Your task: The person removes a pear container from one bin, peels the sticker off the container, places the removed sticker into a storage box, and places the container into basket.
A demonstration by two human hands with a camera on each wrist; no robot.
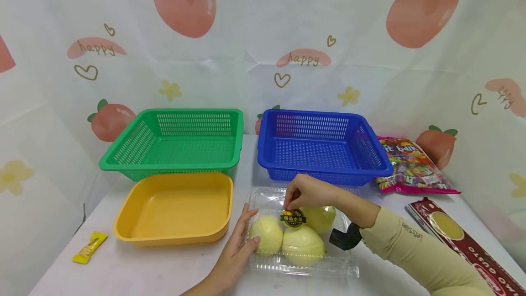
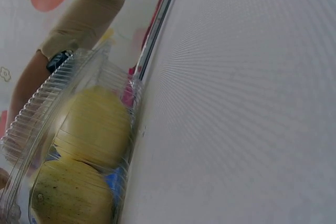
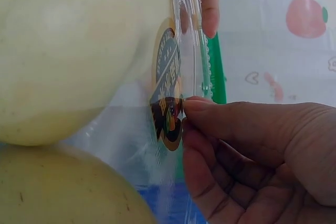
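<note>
In the head view a clear plastic clamshell box [image 1: 263, 195] lies on the table with three round, pale yellow fruits [image 1: 303, 245] inside. A black-and-gold fruit sticker [image 1: 293, 218] is on its lid. My right hand [image 1: 306, 192] reaches over the box from the right, with thumb and forefinger pinching the sticker's edge; the right wrist view shows these fingertips [image 3: 195, 105] at the sticker [image 3: 169, 85]. My left hand [image 1: 237, 245] rests along the box's left side, fingers extended and thumb at its near left edge. The left wrist view shows the box [image 2: 31, 124] side-on with two fruits [image 2: 94, 127].
A green basket [image 1: 172, 168] and a blue basket [image 1: 324, 175] stand at the back, with a yellow tub [image 1: 174, 239] before the green one. A small yellow packet [image 1: 90, 247] lies far left. On the right are a candy bag [image 1: 415, 166] and a long maroon package [image 1: 464, 243].
</note>
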